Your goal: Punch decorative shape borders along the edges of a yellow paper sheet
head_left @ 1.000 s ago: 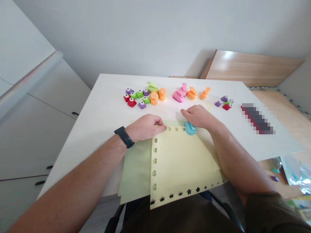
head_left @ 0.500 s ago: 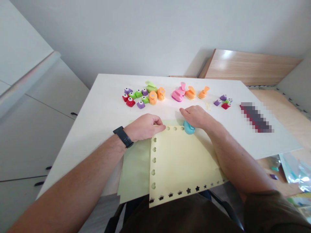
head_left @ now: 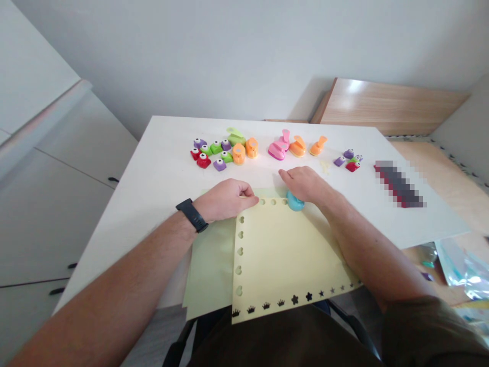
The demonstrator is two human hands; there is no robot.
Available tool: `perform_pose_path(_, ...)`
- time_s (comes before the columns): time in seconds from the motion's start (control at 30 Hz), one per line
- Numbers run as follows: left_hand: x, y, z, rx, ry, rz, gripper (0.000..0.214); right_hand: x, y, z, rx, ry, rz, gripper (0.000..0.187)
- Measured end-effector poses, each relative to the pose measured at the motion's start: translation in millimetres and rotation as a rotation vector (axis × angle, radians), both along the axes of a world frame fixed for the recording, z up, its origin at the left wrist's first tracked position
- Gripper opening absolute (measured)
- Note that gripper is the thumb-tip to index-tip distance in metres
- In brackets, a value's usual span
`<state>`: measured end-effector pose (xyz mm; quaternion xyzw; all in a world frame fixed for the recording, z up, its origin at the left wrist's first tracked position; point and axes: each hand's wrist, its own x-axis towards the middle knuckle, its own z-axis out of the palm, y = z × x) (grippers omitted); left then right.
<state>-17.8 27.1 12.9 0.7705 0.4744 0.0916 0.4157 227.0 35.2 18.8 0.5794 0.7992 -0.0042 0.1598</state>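
A yellow sheet of paper lies at the table's front, its near edge hanging over. Heart-shaped holes run down its left side, several holes line its top edge, and crowns, flowers and stars are cut along the near edge. My left hand, a dark watch on its wrist, pinches the sheet's top left corner. At the top edge, right of the holes, sits a blue paper punch. My right hand is closed over it from above, hiding much of it. Beneath the yellow sheet are pale green sheets.
Small purple, red and green punches cluster at the back left, beside larger orange punches. Pink and more orange punches stand at the back middle. Several small punches and a blurred dark item lie to the right.
The whole view has shifted very slightly. Both hands, the paper and the blue punch keep the same positions relative to each other.
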Motion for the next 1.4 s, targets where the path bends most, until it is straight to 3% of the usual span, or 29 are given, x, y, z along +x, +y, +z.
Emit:
perform_pose_path(0.33, 0.8, -0.3, 0.3, 0.01, -0.007, 0.001, 0.029, -0.4, 0.3, 2.0, 0.011, -0.083, 0.115, 0.049)
perform_pose_path(0.53, 1.2, -0.3, 1.5, 0.008, 0.01, -0.003, 0.031, -0.8, -1.1, 2.2, 0.004, -0.057, 0.043, 0.053)
perform_pose_path(0.67, 1.1, -0.1, 1.5, 0.004, 0.017, -0.004, 0.032, 1.6, 1.2, -2.4, 0.012, -0.044, 0.089, 0.045)
perform_pose_path(0.8, 0.9, -0.5, 1.4, 0.006, 0.014, -0.004, 0.032, 5.4, 1.2, -5.0, 0.056, 0.079, -0.008, 0.053)
perform_pose_path(0.93, 0.8, -0.9, 1.4, -0.002, 0.01, 0.003, 0.031, 10.5, -3.3, -0.4, 0.026, 0.34, -0.19, 0.065)
perform_pose_path(1.07, 0.8, -0.6, 1.0, 0.003, 0.009, -0.004, 0.031, 14.7, -6.5, 3.2, 0.021, 0.511, -0.338, 0.064)
perform_pose_path(1.4, -1.5, -1.1, 0.9, -0.009, -0.01, -0.012, 0.034, 19.4, -7.6, 13.5, 0.017, 0.484, -0.341, 0.057)
